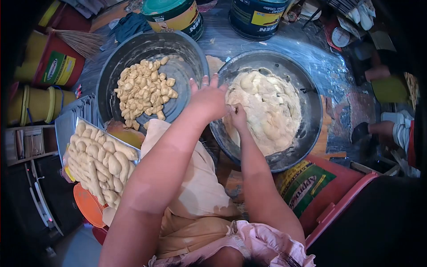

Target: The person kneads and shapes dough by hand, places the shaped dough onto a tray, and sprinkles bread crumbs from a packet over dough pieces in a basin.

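My left hand (208, 100) is above the near-touching rims of two dark basins, its fingers stretched out and spread. My right hand (239, 116) is closed in a pinch beside it, over the left edge of the right basin (315, 120); whatever it pinches is too small to make out. The hands meet or nearly meet at the left thumb. Pale, flour-covered dough (267, 111) fills much of the right basin. In the left basin (106, 71) lies a heap of small, yellowish dough pieces (144, 89).
A tray of dough ropes and lumps (104, 160) is at the left, above an orange lid (88, 205). Paint buckets (173, 18) (259, 18) stand behind the basins. A red bucket (329, 187) is at the near right. Another person's leg (382, 129) shows at the right.
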